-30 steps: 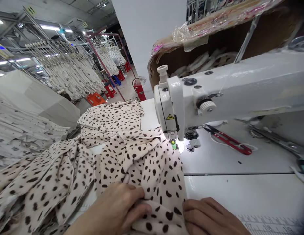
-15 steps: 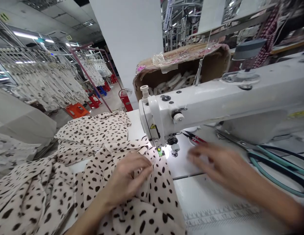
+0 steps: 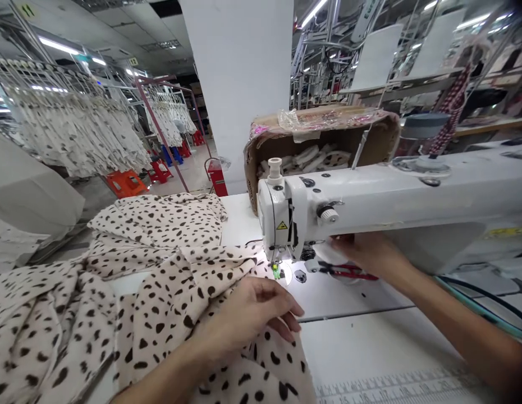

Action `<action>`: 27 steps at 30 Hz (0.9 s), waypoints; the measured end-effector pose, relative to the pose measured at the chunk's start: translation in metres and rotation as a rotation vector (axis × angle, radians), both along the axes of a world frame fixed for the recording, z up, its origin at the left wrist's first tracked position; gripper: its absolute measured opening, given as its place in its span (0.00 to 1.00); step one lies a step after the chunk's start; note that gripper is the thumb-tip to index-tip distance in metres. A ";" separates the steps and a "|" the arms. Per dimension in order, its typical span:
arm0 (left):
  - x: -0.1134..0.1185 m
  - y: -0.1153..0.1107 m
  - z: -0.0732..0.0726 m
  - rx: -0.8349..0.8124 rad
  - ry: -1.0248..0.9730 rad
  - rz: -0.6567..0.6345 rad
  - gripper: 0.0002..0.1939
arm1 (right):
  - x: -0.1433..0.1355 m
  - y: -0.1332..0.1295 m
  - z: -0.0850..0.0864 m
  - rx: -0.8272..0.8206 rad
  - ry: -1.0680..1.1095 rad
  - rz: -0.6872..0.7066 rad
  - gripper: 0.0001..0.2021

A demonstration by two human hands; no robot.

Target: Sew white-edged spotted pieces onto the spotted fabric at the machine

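Observation:
My left hand [image 3: 259, 308] rests on the black-spotted cream fabric [image 3: 160, 303], its fingers loosely bent and apart, holding nothing. The fabric lies in folds left of the sewing machine [image 3: 337, 196], one edge by the lit presser foot [image 3: 276, 271] with a green piece on it. My right hand [image 3: 372, 251] reaches under the machine arm, beside a white rounded thing [image 3: 333, 253] that I cannot identify. The arm hides its fingertips, so whether it grips anything does not show. Red-handled scissors [image 3: 356, 273] lie just below that hand.
Large green-handled shears [image 3: 484, 303] lie at the right, partly behind my forearm. A clear ruler [image 3: 383, 386] runs along the table's near edge. Behind the machine stands a cardboard box [image 3: 252, 151] with white pieces inside. More spotted fabric [image 3: 160, 221] is piled at the back left.
My right hand has moved away from the bed's front and in under the machine arm. My left hand has slid right and nearer, its fingers spreading from a pinch. The camera view has shifted.

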State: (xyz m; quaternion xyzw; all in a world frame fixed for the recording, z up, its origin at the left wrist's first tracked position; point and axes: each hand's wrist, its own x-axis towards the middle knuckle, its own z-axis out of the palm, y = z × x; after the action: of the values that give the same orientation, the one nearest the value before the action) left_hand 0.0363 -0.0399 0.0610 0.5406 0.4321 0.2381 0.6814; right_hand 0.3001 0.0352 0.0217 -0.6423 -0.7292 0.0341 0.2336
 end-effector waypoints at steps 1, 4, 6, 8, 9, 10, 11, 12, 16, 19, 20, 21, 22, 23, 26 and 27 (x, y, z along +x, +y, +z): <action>0.005 -0.002 -0.002 -0.103 -0.063 -0.005 0.12 | 0.000 -0.008 0.001 -0.041 0.000 0.009 0.12; 0.018 -0.009 -0.008 -0.256 -0.170 0.017 0.07 | 0.000 -0.032 0.010 -0.148 0.025 0.093 0.06; 0.023 -0.014 -0.012 -0.239 -0.121 0.054 0.10 | 0.002 -0.049 0.014 -0.184 0.057 0.180 0.07; 0.024 -0.021 -0.016 -0.076 0.084 0.058 0.11 | 0.011 -0.065 0.014 -0.188 0.092 0.227 0.10; 0.024 -0.024 -0.018 0.071 0.207 0.041 0.10 | 0.018 -0.072 0.011 -0.167 0.101 0.229 0.11; 0.026 -0.027 -0.019 0.247 0.309 0.013 0.09 | 0.026 -0.078 0.007 -0.130 0.097 0.231 0.12; 0.028 -0.029 -0.020 0.436 0.377 -0.028 0.08 | 0.034 -0.084 0.002 -0.096 0.075 0.250 0.13; 0.033 -0.028 -0.021 0.623 0.415 -0.085 0.08 | 0.042 -0.089 -0.003 -0.063 0.041 0.286 0.12; 0.070 -0.008 -0.027 1.132 0.659 -0.361 0.13 | 0.056 -0.102 -0.015 0.020 -0.121 0.450 0.18; 0.098 0.013 -0.032 1.231 0.876 -0.450 0.18 | 0.052 -0.110 -0.012 0.040 -0.194 0.453 0.15; 0.103 0.016 -0.034 1.245 0.897 -0.469 0.19 | 0.051 -0.112 -0.011 0.045 -0.205 0.448 0.13; 0.103 0.018 -0.034 1.253 0.908 -0.482 0.19 | 0.051 -0.114 -0.010 0.058 -0.211 0.441 0.11; 0.101 0.017 -0.035 1.263 0.927 -0.496 0.19 | 0.052 -0.116 -0.011 0.083 -0.214 0.431 0.09; 0.096 0.014 -0.035 1.272 0.950 -0.506 0.18 | 0.054 -0.117 -0.012 0.114 -0.217 0.412 0.09; 0.068 -0.001 -0.037 1.344 1.006 -0.473 0.14 | 0.064 -0.119 -0.023 0.243 -0.258 0.338 0.14; 0.057 -0.006 -0.038 1.388 1.005 -0.440 0.14 | 0.066 -0.119 -0.027 0.282 -0.285 0.292 0.16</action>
State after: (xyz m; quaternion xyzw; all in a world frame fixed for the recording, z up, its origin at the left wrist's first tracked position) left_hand 0.0936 -0.0458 0.0233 0.9440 0.3244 0.0444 -0.0405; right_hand 0.3661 -0.0833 -0.0056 -0.4897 -0.8373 -0.1254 0.2082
